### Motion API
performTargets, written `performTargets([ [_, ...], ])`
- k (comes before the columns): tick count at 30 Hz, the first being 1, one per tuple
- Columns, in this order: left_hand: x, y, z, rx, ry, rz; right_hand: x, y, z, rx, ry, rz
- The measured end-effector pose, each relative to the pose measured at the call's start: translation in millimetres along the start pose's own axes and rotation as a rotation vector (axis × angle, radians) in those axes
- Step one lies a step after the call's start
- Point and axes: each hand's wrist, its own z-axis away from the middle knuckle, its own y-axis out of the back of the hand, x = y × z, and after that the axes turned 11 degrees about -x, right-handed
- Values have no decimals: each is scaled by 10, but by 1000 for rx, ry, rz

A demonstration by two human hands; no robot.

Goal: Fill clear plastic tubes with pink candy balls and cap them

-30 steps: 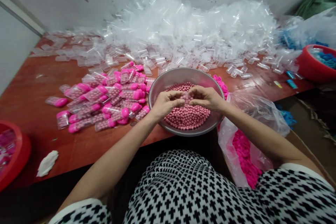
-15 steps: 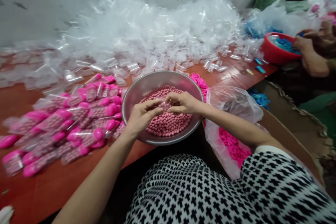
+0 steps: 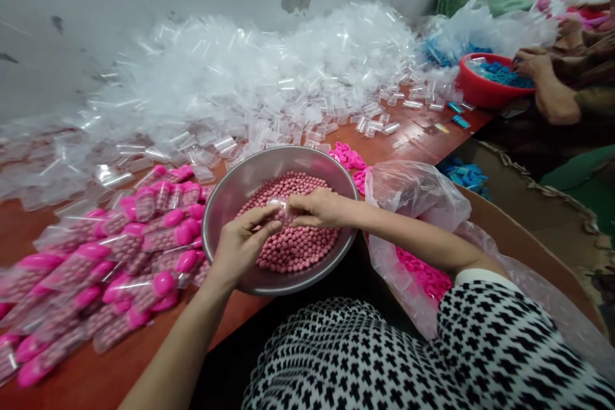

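Note:
Over a steel bowl (image 3: pixel 216 205) of round pink beads (image 3: pixel 298 250), my two hands meet. My left hand (image 3: pixel 245 237) is closed on a small clear plastic container (image 3: pixel 277 206), held between thumb and fingers. Pink shows through or behind its clear wall. My right hand (image 3: pixel 319 208) has its fingertips bent together at the container's right end; what lies between them is hidden. Left of the bowl is a heap of bead-filled clear containers (image 3: pixel 148 237) with bright pink caps. Loose pink caps (image 3: pixel 348 157) lie behind the bowl's right rim.
A large pile of clear plastic containers (image 3: pixel 269 70) runs along the wall. At right, a plastic bag (image 3: pixel 413 189) holds bright pink pieces (image 3: pixel 425 272). Farther right, a co-worker's hand (image 3: pixel 535 64) is at a red basin (image 3: pixel 480 86) of blue pieces.
The view has shifted, so the table's things sit lower and further left. Both hands remain together over the bowl; my right fingers have closed closer against the container's end.

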Motion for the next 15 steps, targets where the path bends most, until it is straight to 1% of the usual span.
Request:
performTargets([
  [2, 24, 9, 6, 2, -18, -45, -17, 10, 43, -32, -29, 139],
  [4, 31, 18, 0, 11, -15, -47, 48, 68, 115, -2, -34, 188],
  [5, 32, 20, -5, 15, -5, -33, 122, 127, 158, 55, -33, 163],
  [6, 32, 19, -10, 19, 8, -10, 224, 207, 203, 138, -52, 119],
  [7, 34, 16, -14, 17, 24, 22, 350, 305, 245, 242, -114, 73],
  [8, 38, 11, -15, 15, 42, 63, 495, 414, 282, 343, -234, 36],
  [9, 46, 5, -14, 10, 63, 111, 652, 524, 311, 423, -404, 23],
  [10, 56, 0, -10, 5, 85, 163, 815, 624, 330, 465, -610, 30],
  [11, 68, -5, -4, 0, 105, 216, 975, 704, 337, 452, -791, 32],
  [12, 81, -9, 3, -2, 122, 265, 1124, 759, 333, 426, -921, 29],
  [13, 93, -12, 10, -2, 134, 307, 1258, 785, 318, 387, -1013, 18],
  [15, 114, -17, 21, 11, 145, 365, 1465, 767, 271, 333, -1094, -20],
])
